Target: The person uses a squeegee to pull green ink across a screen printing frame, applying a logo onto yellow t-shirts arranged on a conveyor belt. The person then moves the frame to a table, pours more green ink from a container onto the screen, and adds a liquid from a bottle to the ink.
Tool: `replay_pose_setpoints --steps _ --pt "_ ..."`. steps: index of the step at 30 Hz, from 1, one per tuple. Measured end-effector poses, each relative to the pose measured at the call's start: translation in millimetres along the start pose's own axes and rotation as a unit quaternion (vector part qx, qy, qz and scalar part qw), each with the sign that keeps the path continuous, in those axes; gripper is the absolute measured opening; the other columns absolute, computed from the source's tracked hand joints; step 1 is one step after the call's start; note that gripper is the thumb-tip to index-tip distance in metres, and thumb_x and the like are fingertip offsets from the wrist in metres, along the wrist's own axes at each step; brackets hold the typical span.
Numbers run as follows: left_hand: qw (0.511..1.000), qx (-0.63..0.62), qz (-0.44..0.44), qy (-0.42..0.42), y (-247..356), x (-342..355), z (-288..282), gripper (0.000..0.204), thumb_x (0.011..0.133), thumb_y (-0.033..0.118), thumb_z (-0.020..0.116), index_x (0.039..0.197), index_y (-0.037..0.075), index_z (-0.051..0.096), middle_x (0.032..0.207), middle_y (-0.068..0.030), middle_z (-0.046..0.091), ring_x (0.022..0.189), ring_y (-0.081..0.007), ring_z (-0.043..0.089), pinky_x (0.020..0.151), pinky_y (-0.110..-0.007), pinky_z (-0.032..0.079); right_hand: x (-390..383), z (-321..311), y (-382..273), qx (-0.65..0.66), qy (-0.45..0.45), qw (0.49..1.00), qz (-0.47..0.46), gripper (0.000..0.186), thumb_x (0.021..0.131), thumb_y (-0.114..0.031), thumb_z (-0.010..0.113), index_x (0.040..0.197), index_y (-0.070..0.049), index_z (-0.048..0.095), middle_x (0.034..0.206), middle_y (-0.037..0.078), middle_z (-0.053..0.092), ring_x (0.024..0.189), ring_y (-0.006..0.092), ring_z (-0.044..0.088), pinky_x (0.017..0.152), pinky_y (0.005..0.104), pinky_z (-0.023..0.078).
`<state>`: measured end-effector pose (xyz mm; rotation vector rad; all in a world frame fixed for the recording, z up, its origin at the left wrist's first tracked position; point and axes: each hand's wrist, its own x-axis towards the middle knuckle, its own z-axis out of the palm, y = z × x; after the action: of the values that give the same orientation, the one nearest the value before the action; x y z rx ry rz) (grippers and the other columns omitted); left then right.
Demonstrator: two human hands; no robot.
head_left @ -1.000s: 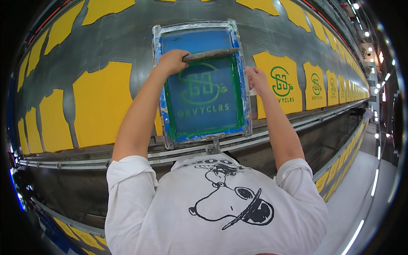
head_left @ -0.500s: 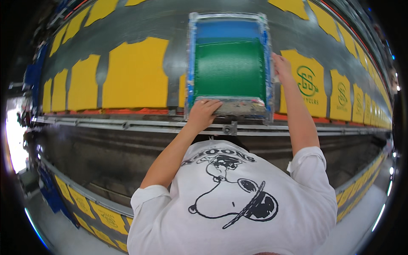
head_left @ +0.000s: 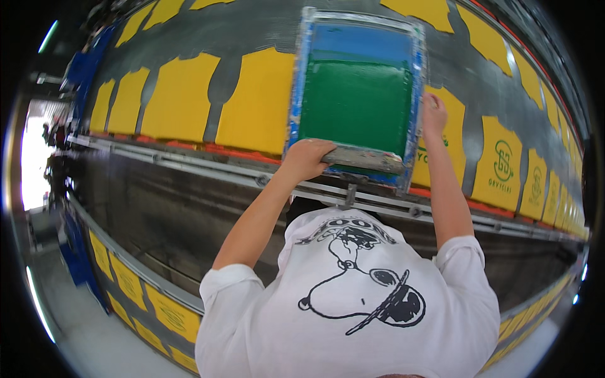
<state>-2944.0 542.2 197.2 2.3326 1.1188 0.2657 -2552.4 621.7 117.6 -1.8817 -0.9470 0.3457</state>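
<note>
A silkscreen in a blue-and-silver frame [head_left: 353,101] lies over the yellow shirt pieces, its mesh mostly covered in green ink below a blue band. My left hand [head_left: 307,157] is wrapped round the left end of a long worn squeegee [head_left: 368,159] lying across the screen's lower edge. My right hand [head_left: 433,114] grips the screen frame's right side, fingers curled at the edge. Right of it, a yellow piece [head_left: 495,167] bears a green printed logo; the piece left of the screen [head_left: 252,104] shows plain yellow.
A long grey printing table [head_left: 224,88] carries rows of yellow pieces on both sides. A metal rail [head_left: 252,179] runs along its near edge, with a bracket [head_left: 350,192] below the screen. Behind my body another table [head_left: 170,312] holds printed yellow pieces. Blue machinery [head_left: 82,69] stands at the left.
The squeegee in my left hand has moved from the screen's upper part down to its lower edge. Green ink now covers the mesh where the logo showed. The screen appears further right in view.
</note>
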Motion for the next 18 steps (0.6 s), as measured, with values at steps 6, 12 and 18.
replay_pose_setpoints --steps 6,12,18 --pt "0.994 0.095 0.035 0.028 -98.1 -70.5 -58.2 0.054 0.070 0.007 0.075 0.123 0.008 0.068 0.124 -0.0094 0.070 0.116 -0.0319 0.065 0.095 -0.043 0.052 -81.6 109.5 -66.8 0.031 0.020 0.998 0.058 0.037 0.088 -0.038 0.070 0.104 -0.006 0.074 0.097 0.015 0.074 0.094 0.0303 0.070 0.086 0.0381 0.052" --pt "0.995 0.090 0.051 -0.001 -148.5 -82.5 -100.4 0.057 0.069 0.003 0.073 0.125 0.009 0.067 0.126 -0.0100 0.070 0.116 -0.0323 0.066 0.097 -0.043 0.053 -110.5 160.6 -91.0 0.056 0.011 0.995 0.081 0.036 0.088 -0.039 0.069 0.106 -0.008 0.074 0.098 0.016 0.074 0.095 0.0319 0.070 0.085 0.0388 0.052" --pt "0.994 0.089 0.054 0.029 -189.8 4.6 -138.4 0.042 0.079 0.011 0.071 0.121 0.016 0.070 0.121 -0.0083 0.071 0.109 -0.0317 0.068 0.090 -0.044 0.056 -116.5 168.2 -94.9 -0.059 0.002 0.996 0.061 0.040 0.089 -0.045 0.067 0.111 -0.012 0.072 0.101 0.018 0.073 0.099 0.0374 0.069 0.087 0.0423 0.051"
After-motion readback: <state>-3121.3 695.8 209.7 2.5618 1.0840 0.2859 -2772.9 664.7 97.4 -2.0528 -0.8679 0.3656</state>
